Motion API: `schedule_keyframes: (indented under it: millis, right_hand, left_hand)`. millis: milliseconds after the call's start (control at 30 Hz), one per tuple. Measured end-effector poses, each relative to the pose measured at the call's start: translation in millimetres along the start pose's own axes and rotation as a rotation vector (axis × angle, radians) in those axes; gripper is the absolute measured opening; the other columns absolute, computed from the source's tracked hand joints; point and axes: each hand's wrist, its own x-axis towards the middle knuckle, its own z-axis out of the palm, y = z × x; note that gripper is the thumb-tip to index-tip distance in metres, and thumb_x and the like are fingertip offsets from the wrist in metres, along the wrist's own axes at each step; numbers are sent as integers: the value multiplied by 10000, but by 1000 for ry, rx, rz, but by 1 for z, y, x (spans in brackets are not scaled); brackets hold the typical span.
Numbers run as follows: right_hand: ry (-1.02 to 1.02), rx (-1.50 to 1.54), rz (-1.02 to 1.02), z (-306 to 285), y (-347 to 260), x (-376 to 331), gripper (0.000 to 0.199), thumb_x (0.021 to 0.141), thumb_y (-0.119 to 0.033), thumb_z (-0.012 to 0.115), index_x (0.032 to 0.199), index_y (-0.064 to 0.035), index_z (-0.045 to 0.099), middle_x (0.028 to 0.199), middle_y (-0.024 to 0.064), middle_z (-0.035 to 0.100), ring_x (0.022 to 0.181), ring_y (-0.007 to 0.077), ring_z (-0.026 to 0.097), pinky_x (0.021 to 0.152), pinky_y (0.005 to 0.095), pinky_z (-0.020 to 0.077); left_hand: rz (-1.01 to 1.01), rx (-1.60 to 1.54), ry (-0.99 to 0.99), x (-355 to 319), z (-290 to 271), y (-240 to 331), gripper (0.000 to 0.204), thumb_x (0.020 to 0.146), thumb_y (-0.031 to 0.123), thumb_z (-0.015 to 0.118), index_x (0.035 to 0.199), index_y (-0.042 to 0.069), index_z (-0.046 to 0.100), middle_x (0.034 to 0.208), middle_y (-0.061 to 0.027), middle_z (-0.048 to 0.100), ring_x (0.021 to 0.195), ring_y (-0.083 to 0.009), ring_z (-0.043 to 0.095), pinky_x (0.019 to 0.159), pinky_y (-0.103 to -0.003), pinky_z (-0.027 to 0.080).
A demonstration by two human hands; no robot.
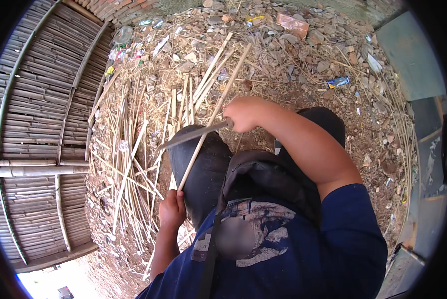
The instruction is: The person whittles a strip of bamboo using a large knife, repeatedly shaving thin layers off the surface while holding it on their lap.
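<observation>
My left hand (172, 210) is closed round the lower end of a long, pale bamboo strip (223, 95), which slants up and away to the right across my left knee. In my right hand (243, 114) is the handle of a knife (193, 136) with a long, dark blade. Its blade points left and crosses the strip above my dark-trousered knee. Whether the edge touches the strip I cannot tell. More bamboo strips (211, 74) lie on the ground beyond the knee, and a loose pile of strips (128, 184) spreads to the left.
A bamboo slat wall (39, 99) stands along the left. Stones, dry shavings and litter cover the ground, with a blue wrapper (338, 82) and a reddish brick piece (292, 25) farther off. Grey panels (407, 55) line the right side. A black bag (268, 174) rests on my lap.
</observation>
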Motion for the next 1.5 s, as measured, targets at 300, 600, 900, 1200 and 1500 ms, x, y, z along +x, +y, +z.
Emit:
schedule_keyframes:
  millis: [300,600,900,1200,1500]
  right_hand:
    - [137,327,346,-25,83,-9,363,779,-149,657,1091,33,692,1008,214,700,881,322,683,792,449,554]
    - [-37,120,-6,-3,28,1,525,785,-209,714,1254,11,631,1061,193,703,881,295,697,799,415,563]
    - [166,455,408,-17,82,-8,354,791,-121,671,1115,20,657,826,148,679,720,218,669,665,369,547]
    - [84,223,103,7,66,7,382,774,-191,715,1108,-9,688,1029,196,707,959,303,685,836,431,536]
    - [170,217,180,8,75,12,347,770,-138,642,1091,-19,700,1031,208,696,935,316,682,823,435,543]
  left_hand:
    - [8,-41,24,-5,3,0,304,1046,264,470,860,28,520,695,-247,586,672,-481,593,603,-559,426]
    - [9,-31,23,-2,-8,-1,304,1030,308,510,878,48,549,710,-269,615,684,-500,611,600,-590,450]
    - [-3,48,121,-16,1,-34,303,1027,320,523,863,68,555,659,-230,618,621,-469,612,567,-567,467]
    - [31,58,112,-36,5,-49,268,1015,275,530,849,65,533,649,-229,608,623,-474,611,564,-565,463]
    - [81,55,189,-27,2,-40,258,1014,245,539,822,73,530,583,-202,571,541,-454,577,498,-538,438]
